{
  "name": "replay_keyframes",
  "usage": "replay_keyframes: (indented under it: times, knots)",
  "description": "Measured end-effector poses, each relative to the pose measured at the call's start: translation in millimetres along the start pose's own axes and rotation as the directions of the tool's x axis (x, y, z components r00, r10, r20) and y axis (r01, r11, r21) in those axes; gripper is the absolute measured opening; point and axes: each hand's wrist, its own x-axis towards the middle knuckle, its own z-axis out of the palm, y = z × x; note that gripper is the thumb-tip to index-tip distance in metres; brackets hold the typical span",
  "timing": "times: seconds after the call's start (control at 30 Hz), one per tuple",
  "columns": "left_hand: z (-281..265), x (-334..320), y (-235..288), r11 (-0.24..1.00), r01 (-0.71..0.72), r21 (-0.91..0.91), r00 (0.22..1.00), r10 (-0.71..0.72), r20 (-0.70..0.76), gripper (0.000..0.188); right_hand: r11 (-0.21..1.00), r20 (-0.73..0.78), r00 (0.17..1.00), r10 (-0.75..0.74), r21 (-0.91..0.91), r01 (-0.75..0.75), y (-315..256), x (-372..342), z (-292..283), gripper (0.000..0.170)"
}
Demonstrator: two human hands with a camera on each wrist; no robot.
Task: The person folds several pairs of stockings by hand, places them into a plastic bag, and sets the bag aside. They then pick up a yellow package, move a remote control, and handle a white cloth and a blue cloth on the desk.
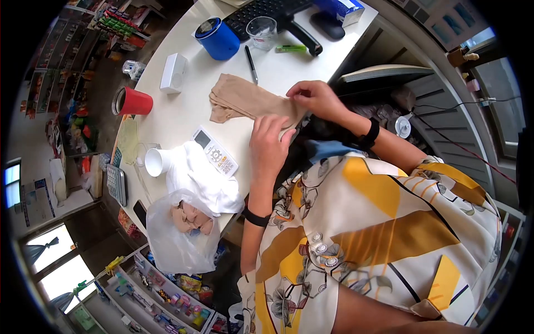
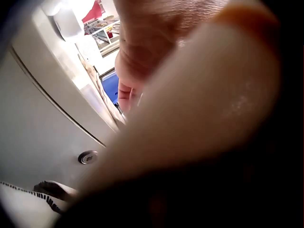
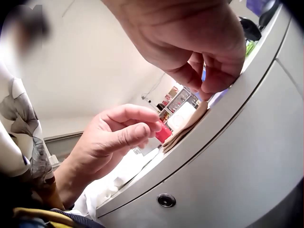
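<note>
A beige folded cloth [image 1: 245, 96], thin and knit-like, lies flat in layers on the white table, its near end at the table's front edge. My right hand [image 1: 320, 100] pinches that near end at its right corner between thumb and fingertips. In the right wrist view the cloth [image 3: 183, 130] runs along the edge below the pinching right hand [image 3: 204, 52]. My left hand [image 1: 268, 147] is over the near left side, fingers loosely bent with fingertips at the cloth. The right wrist view shows the left hand [image 3: 109, 137] with thumb and fingers apart, nothing between them.
A white remote control [image 1: 216, 153], a white cloth [image 1: 194, 178] and a clear plastic bag [image 1: 167, 245] with beige fabric lie to the left. Farther back stand a red cup [image 1: 133, 101], white box [image 1: 174, 73], blue canister [image 1: 218, 42], pen [image 1: 251, 64], glass [image 1: 261, 32] and scanner [image 1: 303, 37].
</note>
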Motion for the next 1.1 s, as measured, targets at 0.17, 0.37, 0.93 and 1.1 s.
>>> replay_keyframes:
  times: [0.17,0.37,0.93,1.1]
  knots:
    - [18,7,-15,0.995,0.065,0.077,0.995,-0.071,0.074,0.018,0.975,0.113,0.989,0.097,0.191,-0.118,5,6,-11,0.018]
    - [21,1,-31,0.690,0.496,-0.527,0.836,-0.543,0.076,0.010,0.943,0.166,0.970,0.177,0.252,-0.215,1,9,-19,0.016]
    - [12,2,-31,0.460,0.527,-0.715,0.757,-0.637,0.148,0.017,0.968,0.253,0.964,-0.084,-0.210,0.140,-17,14,2,0.024]
    - [14,2,-7,0.946,0.282,-0.162,0.951,-0.298,-0.081,0.021,0.981,0.221,0.964,-0.148,-0.093,0.172,-11,11,7,0.016]
